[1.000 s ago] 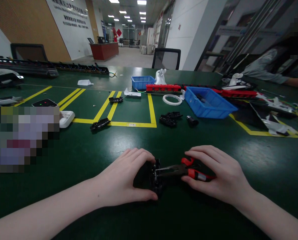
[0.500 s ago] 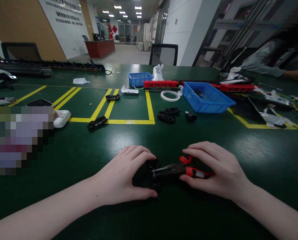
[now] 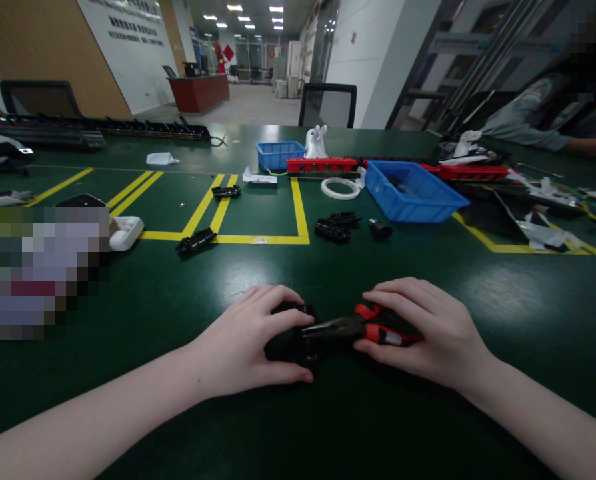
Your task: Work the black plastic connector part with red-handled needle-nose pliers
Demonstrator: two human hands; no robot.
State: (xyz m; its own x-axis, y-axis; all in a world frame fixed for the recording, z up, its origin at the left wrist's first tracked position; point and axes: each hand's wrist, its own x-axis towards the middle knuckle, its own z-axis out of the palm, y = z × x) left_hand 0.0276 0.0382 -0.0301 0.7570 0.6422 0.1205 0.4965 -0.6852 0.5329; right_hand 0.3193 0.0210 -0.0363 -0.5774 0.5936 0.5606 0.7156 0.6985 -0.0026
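My left hand (image 3: 263, 337) is curled around a small black plastic part (image 3: 305, 347) on the dark green table (image 3: 178, 413), thumb at its near end and fingers at its far end. In my right hand (image 3: 425, 333) is a pair of needle-nose pliers (image 3: 373, 330) with red grips, the fingers closed around the handles. The plier jaws point left and their tips meet the black part beside my left fingers. Much of that part is dark and hidden by my left hand, so its exact shape is unclear.
Beyond my hands lie black clip-like parts (image 3: 333, 230), another black part (image 3: 197, 241) and a short black cylinder (image 3: 379, 229). Further back are a blue bin (image 3: 418, 200), a smaller blue bin (image 3: 279, 157) and a white tape roll (image 3: 340, 189). A person's sleeve (image 3: 538, 120) shows at right.
The pliers and my right hand have shifted slightly left, with the jaw tips now a little higher on the black part. My left index finger has moved slightly; its hold stays.
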